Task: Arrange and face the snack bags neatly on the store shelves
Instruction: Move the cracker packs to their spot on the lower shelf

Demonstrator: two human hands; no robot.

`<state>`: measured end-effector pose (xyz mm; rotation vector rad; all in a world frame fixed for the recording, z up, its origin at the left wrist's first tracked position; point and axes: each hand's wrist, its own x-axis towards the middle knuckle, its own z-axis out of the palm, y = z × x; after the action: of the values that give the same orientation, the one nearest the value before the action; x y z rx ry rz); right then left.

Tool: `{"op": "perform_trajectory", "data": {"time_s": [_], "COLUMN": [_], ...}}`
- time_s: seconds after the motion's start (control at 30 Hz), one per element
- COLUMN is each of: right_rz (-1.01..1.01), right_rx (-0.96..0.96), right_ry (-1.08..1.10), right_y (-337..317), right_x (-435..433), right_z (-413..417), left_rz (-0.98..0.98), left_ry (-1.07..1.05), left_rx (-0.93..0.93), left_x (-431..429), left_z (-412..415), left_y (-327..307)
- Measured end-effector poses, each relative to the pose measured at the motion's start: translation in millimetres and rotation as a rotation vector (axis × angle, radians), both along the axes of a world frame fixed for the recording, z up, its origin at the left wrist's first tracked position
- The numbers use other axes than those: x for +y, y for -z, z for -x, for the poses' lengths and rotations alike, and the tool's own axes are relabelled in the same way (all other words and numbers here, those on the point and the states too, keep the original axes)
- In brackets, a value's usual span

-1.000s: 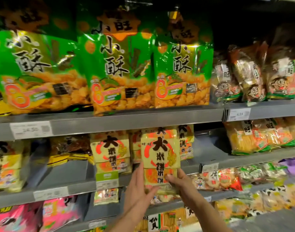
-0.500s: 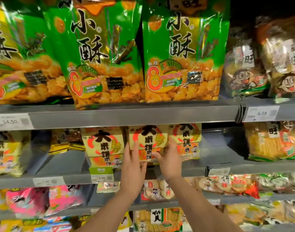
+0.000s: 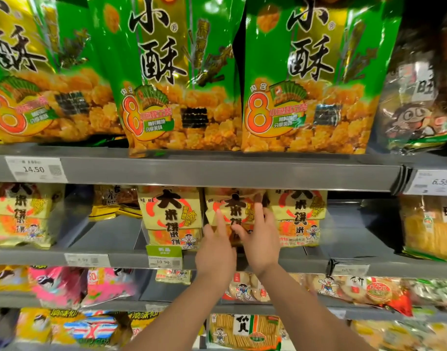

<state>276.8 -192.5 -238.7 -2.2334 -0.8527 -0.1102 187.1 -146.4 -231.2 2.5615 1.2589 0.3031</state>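
A yellow rice-cracker bag (image 3: 234,205) with a red ring and black characters stands on the middle shelf (image 3: 116,258), between two matching bags, one to the left (image 3: 171,216) and one to the right (image 3: 299,214). My left hand (image 3: 215,249) touches its lower left front with fingers stretched upward. My right hand (image 3: 260,239) lies on its right front, fingers straight, thumb pointing left across the bag's bottom. The hands hide the bag's lower part.
Large green snack bags (image 3: 182,72) fill the shelf above, its grey front rail (image 3: 217,171) just over my fingers. Another yellow bag (image 3: 20,216) stands far left with bare shelf between. Orange bags (image 3: 430,224) sit right. Pink and mixed bags fill lower shelves.
The yellow bag went from in front of the shelf up and back into the row between its neighbours. Both hands followed it in, and the view moved closer.
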Motion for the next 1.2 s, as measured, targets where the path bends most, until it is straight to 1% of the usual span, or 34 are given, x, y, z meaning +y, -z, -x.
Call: {"op": "perform_trajectory", "data": {"time_s": [0.1, 0.17, 0.3, 0.4, 0.47, 0.57, 0.67, 0.87, 0.93, 1.03, 1.13, 1.2], "right_rz": [0.044, 0.052, -0.033, -0.089, -0.105, -0.126, -0.149, -0.235, -0.233, -0.223, -0.134, -0.050], "right_rx": [-0.006, 0.003, 0.050, 0.038, 0.028, 0.009, 0.019, -0.010, 0.067, 0.190, 0.260, 0.308], "right_ry": [0.017, 0.026, 0.033, 0.102, 0.124, 0.063, 0.018, 0.008, -0.012, -0.130, -0.264, -0.314], "right_y": [-1, 1, 6, 11, 12, 7, -3, -18, -24, -29, -34, -38], "right_x": [5, 3, -11, -16, -12, 3, 29, 98, 123, 162, 205, 233], "right_z": [-3, -1, 18, 41, 59, 88, 122, 196, 222, 258, 291, 312], "left_rz": [0.074, 0.126, 0.140, 0.130, 0.130, 0.130, 0.099, 0.021, 0.012, 0.033, 0.046, 0.064], "left_ry": [-0.072, -0.083, 0.012, 0.059, 0.086, 0.102, 0.066, 0.009, -0.019, -0.065, -0.132, -0.195], "left_rx": [0.048, 0.041, 0.035, 0.032, -0.018, -0.158, -0.244, -0.275, -0.315, -0.419, -0.467, -0.457], "left_x": [2, 1, -3, -3, 1, 14, 39, 111, 140, 181, 224, 252], "left_z": [-16, -15, 7, 27, 42, 71, 108, 192, 220, 261, 300, 323], "left_y": [-5, -6, -4, -8, -14, -20, -24, -36, -38, -37, -30, -22]}}
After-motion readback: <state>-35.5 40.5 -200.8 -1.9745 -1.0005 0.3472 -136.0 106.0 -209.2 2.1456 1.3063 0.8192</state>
